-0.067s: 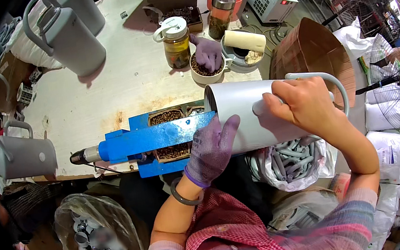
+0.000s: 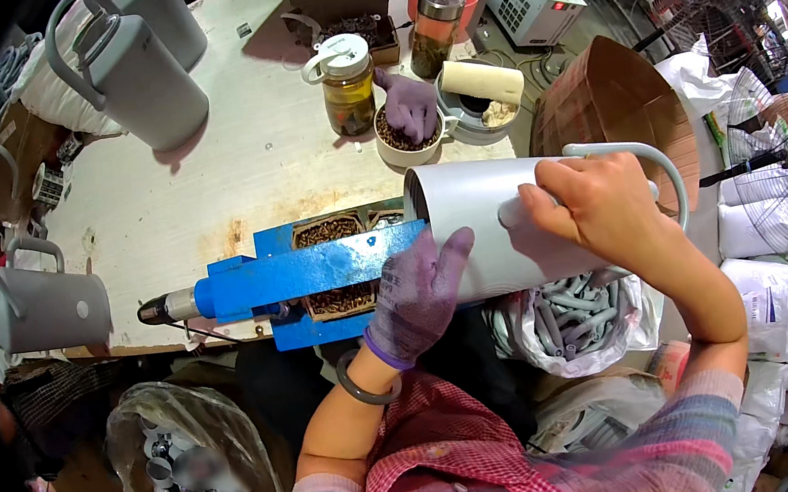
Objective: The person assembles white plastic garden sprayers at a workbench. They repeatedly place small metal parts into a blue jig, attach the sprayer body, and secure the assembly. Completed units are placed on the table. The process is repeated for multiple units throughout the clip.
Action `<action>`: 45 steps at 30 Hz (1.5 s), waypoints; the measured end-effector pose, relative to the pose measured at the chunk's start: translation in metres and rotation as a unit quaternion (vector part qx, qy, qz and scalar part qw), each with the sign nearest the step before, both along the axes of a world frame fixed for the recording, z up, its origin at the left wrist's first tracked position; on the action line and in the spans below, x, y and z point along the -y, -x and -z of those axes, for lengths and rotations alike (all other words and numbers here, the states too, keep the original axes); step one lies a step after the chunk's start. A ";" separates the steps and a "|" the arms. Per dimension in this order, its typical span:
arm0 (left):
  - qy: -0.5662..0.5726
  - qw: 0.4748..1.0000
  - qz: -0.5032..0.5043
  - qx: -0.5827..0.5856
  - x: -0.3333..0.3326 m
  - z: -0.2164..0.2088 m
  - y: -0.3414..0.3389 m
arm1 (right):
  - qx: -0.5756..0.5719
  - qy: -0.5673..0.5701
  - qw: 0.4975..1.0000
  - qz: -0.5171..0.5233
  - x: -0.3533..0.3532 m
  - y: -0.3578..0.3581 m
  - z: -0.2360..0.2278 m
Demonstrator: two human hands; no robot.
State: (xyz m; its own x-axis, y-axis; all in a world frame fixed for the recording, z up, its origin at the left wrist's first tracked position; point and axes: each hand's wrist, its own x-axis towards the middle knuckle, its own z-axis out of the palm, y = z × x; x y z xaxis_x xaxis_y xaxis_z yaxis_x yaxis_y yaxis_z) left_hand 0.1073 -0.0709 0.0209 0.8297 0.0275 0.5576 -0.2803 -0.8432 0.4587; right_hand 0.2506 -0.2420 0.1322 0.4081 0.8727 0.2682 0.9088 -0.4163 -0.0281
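The big grey jug body [image 2: 500, 222] lies on its side at the near edge of the table [image 2: 209, 201], with its open mouth pushed onto the end of a long blue tool holder [image 2: 308, 269], so the tool can reach inside it. The right hand [image 2: 598, 209] is bare and is closed around the jug where the handle [image 2: 642, 164] meets it, to keep it from rolling. The left hand [image 2: 410, 294] wears a purple glove; its fingers are spread flat on the jug's near side, just by the mouth, pressing it steady rather than gripping. A tray of small brown screws [image 2: 327, 230] sits right behind the blue holder, close enough to grab. More grey jugs [image 2: 132, 66] stand off to the left, out of the way. A bag of grey handles [image 2: 571, 307] hangs under the jug
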 end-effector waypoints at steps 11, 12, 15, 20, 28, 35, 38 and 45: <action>0.362 0.918 0.053 -0.153 0.000 -0.014 -0.004 | -0.014 0.047 0.998 0.044 -0.004 0.006 -0.004; 0.356 0.919 0.055 -0.160 -0.001 -0.014 -0.004 | -0.016 0.047 0.998 0.043 -0.004 0.007 -0.004; 0.388 0.895 0.049 -0.215 -0.002 -0.023 -0.005 | -0.018 0.048 0.998 0.041 -0.004 0.007 -0.005; 0.441 0.884 0.060 -0.144 0.006 -0.013 -0.006 | -0.013 0.055 0.997 0.046 -0.004 0.011 -0.007; 0.407 0.885 0.010 -0.225 0.003 -0.018 -0.004 | -0.036 0.099 0.991 0.085 -0.009 0.018 -0.008; 0.463 0.865 0.027 -0.191 0.014 -0.001 -0.004 | -0.031 0.098 0.988 0.116 -0.002 0.015 -0.008; 0.537 0.813 0.105 -0.201 -0.001 0.000 0.005 | -0.099 0.114 0.976 0.158 0.005 0.016 -0.018; 0.557 0.778 0.119 -0.264 0.020 0.032 0.115 | -0.316 -0.109 0.890 0.309 0.203 0.060 0.012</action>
